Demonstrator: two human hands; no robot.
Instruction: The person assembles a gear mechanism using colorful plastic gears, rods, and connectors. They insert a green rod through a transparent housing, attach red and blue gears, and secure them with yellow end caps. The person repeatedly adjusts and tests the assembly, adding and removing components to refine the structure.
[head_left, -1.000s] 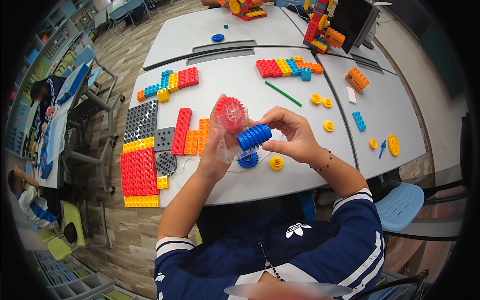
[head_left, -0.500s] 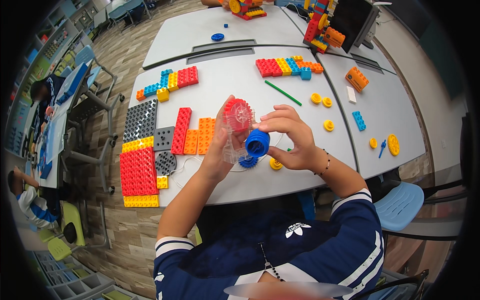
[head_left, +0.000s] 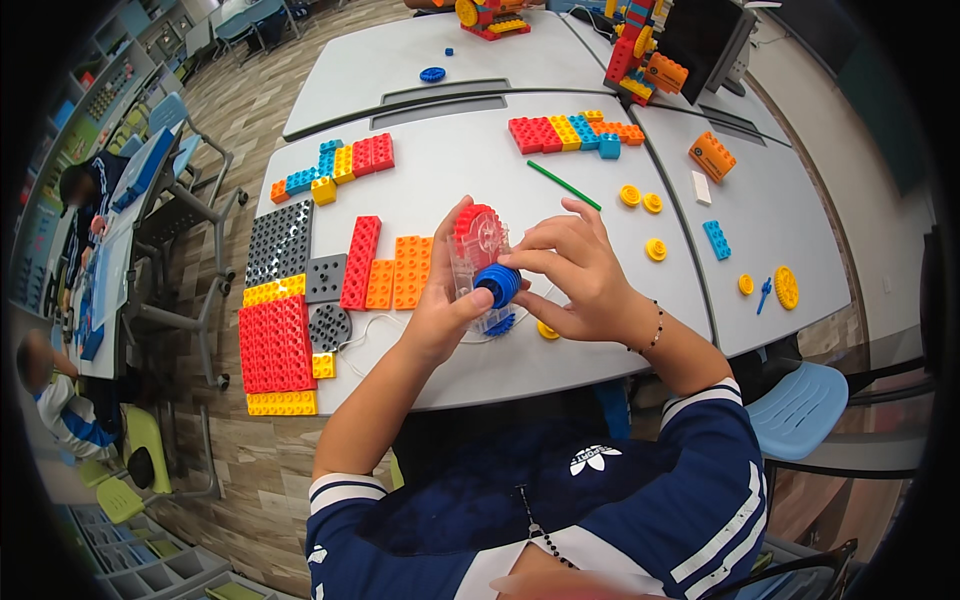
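Observation:
My left hand (head_left: pixel 440 312) is closed round a clear plastic housing (head_left: pixel 465 268), with its thumb pressed on a blue ribbed cylinder like a worm gear (head_left: pixel 497 284). A red gear (head_left: pixel 481 232) sits in the housing's upper part. The fingers of my right hand (head_left: pixel 575 262) are bent to the cylinder's right side, index fingertip on it and thumb close below. The cylinder lies against the front of the housing; whether it is fitted in cannot be told. Just under the housing a blue gear (head_left: pixel 500 325) shows in part, beside a white cord (head_left: pixel 375 325).
Red brick plates (head_left: pixel 275 345), a dark grey plate (head_left: pixel 280 243) and orange bricks (head_left: pixel 412 270) lie left. A green rod (head_left: pixel 565 185), small yellow wheels (head_left: pixel 655 249) and a yellow gear (head_left: pixel 787 287) lie right. A monitor (head_left: pixel 700 50) stands far right. Other people sit at the left.
The blue cylinder has moved left against the clear housing, and my left thumb now rests on it. My right hand has followed it a little to the left.

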